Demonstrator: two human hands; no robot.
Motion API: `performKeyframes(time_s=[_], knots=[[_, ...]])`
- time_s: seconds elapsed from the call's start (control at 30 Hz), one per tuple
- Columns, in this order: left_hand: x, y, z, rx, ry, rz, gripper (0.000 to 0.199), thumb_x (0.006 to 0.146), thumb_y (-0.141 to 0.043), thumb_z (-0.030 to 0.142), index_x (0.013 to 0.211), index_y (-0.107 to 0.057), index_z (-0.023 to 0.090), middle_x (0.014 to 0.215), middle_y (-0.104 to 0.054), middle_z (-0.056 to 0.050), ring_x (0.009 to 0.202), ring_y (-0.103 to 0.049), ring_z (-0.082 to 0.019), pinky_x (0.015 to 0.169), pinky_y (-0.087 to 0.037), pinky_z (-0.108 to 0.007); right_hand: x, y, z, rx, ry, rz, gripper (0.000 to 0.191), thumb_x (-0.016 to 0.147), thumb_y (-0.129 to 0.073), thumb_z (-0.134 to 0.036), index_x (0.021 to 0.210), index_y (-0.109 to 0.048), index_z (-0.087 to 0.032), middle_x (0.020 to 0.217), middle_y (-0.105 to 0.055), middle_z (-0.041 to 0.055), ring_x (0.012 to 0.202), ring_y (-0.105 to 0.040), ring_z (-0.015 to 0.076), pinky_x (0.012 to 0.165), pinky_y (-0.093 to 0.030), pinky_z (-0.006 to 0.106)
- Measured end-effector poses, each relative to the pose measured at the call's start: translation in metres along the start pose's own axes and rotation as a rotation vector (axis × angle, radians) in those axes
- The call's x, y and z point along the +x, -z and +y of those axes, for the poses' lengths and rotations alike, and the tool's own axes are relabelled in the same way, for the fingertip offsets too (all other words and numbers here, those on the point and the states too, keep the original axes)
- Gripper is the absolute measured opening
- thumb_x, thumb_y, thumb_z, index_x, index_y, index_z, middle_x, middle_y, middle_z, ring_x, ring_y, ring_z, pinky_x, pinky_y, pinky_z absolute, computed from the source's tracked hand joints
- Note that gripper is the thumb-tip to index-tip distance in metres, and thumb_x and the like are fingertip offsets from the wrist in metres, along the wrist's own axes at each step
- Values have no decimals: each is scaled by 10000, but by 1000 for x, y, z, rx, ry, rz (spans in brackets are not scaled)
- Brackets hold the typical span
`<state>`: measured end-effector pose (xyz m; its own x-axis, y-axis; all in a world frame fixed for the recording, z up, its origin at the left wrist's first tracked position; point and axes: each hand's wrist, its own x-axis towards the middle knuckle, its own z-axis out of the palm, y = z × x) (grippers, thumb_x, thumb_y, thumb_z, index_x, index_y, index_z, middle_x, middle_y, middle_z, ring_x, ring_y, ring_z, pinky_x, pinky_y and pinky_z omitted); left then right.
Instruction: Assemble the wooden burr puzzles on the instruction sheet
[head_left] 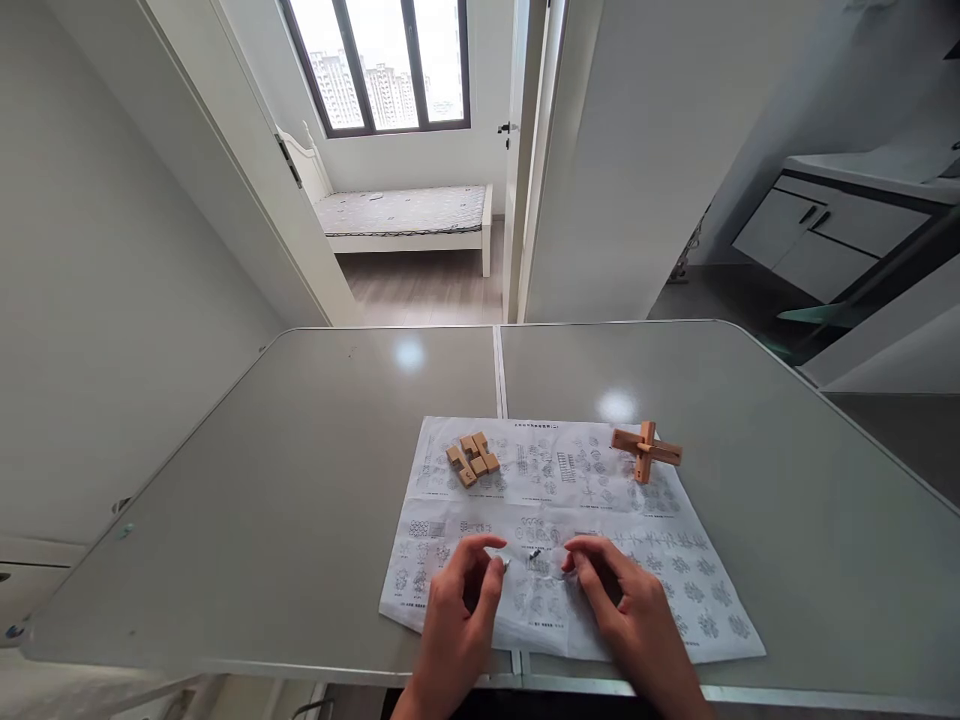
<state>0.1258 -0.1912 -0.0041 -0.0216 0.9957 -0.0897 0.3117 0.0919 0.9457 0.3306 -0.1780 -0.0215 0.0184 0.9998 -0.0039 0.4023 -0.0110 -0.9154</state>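
My left hand (466, 605) is over the lower part of a printed paper sheet (480, 510). Its fingers curl toward the thumb, and a small pale bit (506, 564) shows at the thumb tip, too small to name. Facing it, my right hand (621, 592) has thumb and forefinger drawn together in a pinch; whatever lies between them is hidden. A tiny dark grey piece (535, 553) sits on the paper between the two hands, apart from both. Farther up the sheet lies a group of several notched wooden blocks (473, 459). A cross-shaped wooden puzzle (646, 451) rests at the sheet's upper right.
The paper, creased and covered with line diagrams, lies across the seam of a grey folding table (315, 500) with a metal edge. Beyond the table are an open doorway with a bed (409, 212), and a white cabinet (825, 225) to the right.
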Motion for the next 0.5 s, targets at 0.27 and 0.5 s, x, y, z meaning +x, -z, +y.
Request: performKeyframes(time_s=[0.27,0.5], knots=[[20,12,11,291,-153,41,212,1014,-511,394,1112,-611,235,791,-564,17,578,-500,-128,599,-460,-256,5,3,6,-20,43,-50,333,998,-512,-505,994,-715,-241,877,-773,41,797,-739,216,720,-581,262],[72,42,7,724,-258,249,523,917,-644,469,1356,-446,264,1320,-499,-116,723,-652,-179,566,-538,-317,6,4,2,-75,80,-84,288,1022,-499,-446,999,-706,-247,893,-775,35,770,-737,209,718,-588,270]])
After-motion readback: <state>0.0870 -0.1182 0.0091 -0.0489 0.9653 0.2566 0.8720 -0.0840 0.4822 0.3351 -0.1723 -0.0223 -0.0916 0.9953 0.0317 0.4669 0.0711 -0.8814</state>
